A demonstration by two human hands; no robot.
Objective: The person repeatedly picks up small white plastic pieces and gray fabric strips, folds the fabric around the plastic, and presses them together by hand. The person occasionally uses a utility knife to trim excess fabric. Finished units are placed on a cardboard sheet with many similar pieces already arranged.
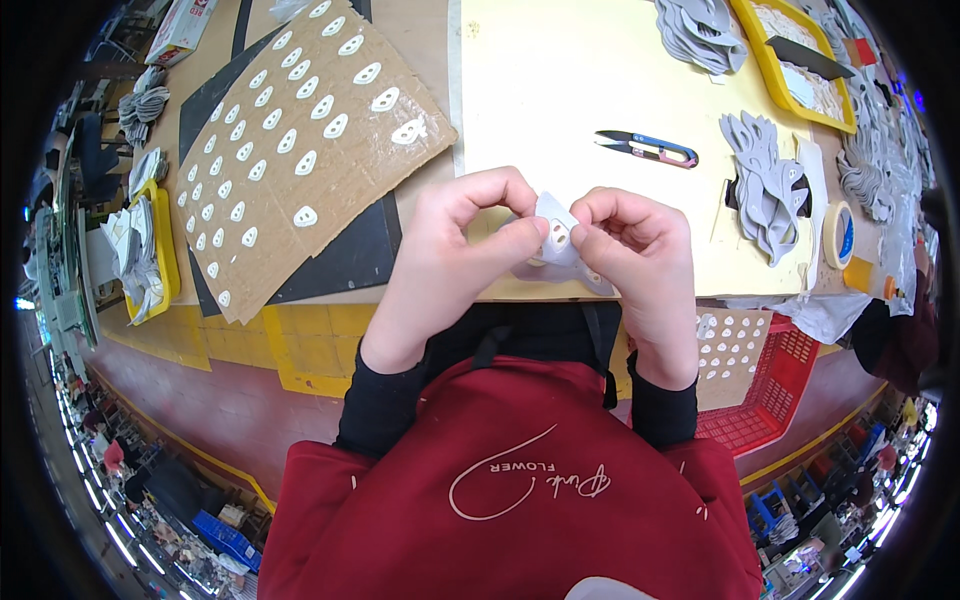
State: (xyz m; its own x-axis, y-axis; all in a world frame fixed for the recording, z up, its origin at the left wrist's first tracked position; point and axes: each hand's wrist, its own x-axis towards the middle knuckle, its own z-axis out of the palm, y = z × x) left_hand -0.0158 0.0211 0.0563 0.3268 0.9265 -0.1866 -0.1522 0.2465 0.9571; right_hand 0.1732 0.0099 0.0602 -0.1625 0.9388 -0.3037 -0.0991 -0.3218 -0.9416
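Close to the table's front edge, both my hands hold up a light grey cut piece [546, 207] that looks like a shoe-upper part. A small white holed patch [558, 238] lies against its face, between my thumbs. My left hand [460, 240] pinches the piece's left edge with thumb and index finger. From the other side, my right hand [645, 240] pinches it by the patch, fingers curled. The lower part of the grey piece hangs beneath, partly hidden by my fingers. Beyond my right hand lie thread snips [648, 149] with a dark and pinkish handle.
At left, a cardboard sheet [340, 185] carries rows of white patches over a black board [345, 258]. Grey pieces [765, 190] are piled at right, near a tape roll [838, 235] and a yellow tray [848, 112]. Below the table's right side sits a red crate [785, 375].
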